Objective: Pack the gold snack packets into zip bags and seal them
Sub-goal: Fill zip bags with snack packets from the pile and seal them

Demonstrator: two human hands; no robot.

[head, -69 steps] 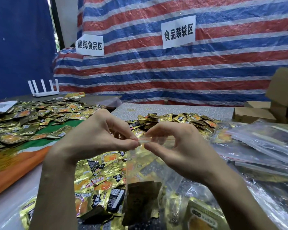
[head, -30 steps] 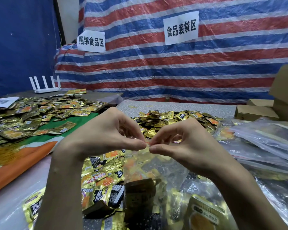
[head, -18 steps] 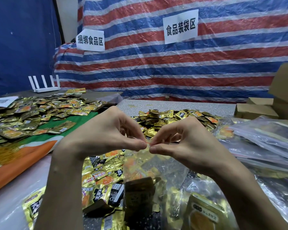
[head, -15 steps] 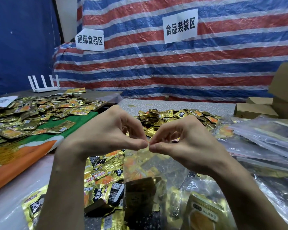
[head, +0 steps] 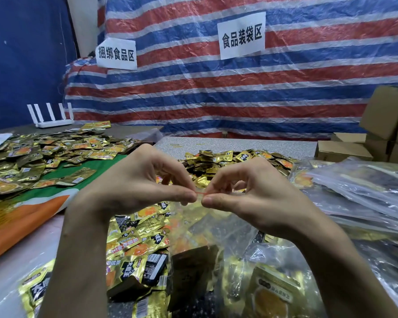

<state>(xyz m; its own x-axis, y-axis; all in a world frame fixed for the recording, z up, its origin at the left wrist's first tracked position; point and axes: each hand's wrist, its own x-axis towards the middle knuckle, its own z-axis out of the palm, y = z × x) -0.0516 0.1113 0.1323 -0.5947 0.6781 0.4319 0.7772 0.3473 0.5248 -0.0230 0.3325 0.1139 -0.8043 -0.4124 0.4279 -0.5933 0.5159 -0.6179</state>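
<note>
The left hand point(head: 133, 187) and right hand point(head: 257, 198) each pinch the top seal of 1 clear zip bag point(head: 216, 235) between thumb and forefinger, tips almost meeting. The seal runs left to right. The bag hangs mouth-up beneath it, holding gold snack packets point(head: 184, 230), over the loose heap point(head: 133, 244).

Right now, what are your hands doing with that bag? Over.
Left hand and right hand both pinch the zip bag at its top strip, fingertips almost meeting. Gold packets inside. Nothing in the way.
</note>
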